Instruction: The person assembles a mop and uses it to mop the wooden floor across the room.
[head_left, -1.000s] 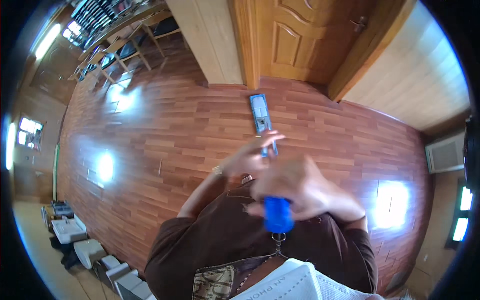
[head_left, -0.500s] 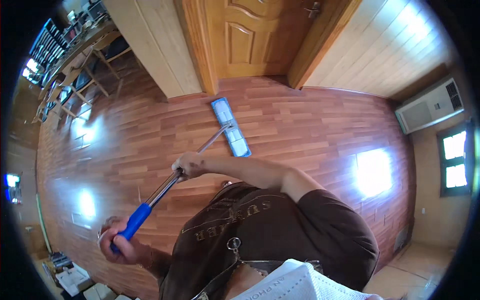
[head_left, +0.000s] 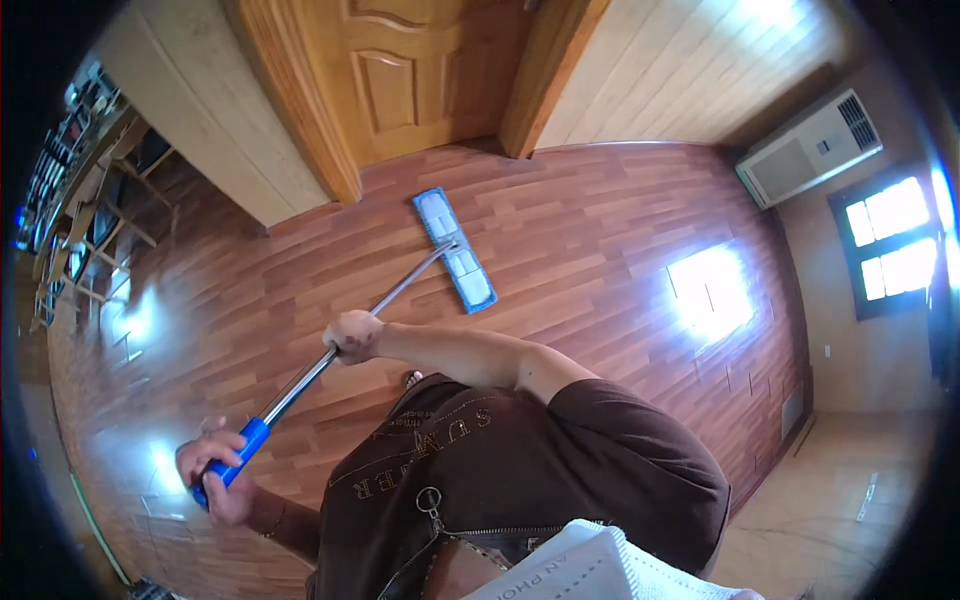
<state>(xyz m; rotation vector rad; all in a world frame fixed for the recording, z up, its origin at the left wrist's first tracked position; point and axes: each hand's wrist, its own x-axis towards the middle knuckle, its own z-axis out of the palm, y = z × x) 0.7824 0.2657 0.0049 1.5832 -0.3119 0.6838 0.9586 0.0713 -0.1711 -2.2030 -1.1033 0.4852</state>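
Observation:
A flat mop lies across my front, its long white-and-blue head (head_left: 457, 255) resting on the wood-plank floor (head_left: 580, 240) near the doorway. From the head a metal pole (head_left: 300, 382) slants down to the left and ends in a blue grip (head_left: 234, 462). My left hand (head_left: 218, 470) is wrapped round that blue grip at the lower left. Farther up, my right hand (head_left: 354, 337) is closed round the metal pole, with the right forearm reaching across my body.
A wooden door (head_left: 425, 75) in its frame stands beyond the mop head. Chairs (head_left: 105, 225) line a long table at the far left. To the right are a white floor-standing unit (head_left: 812, 148) by the wall and a bright window (head_left: 888, 240). Light glares off the floor.
My view has turned to the right, so the door and wall unit sit farther left in it. Both hands keep their hold on the mop, whose head stays near the doorway.

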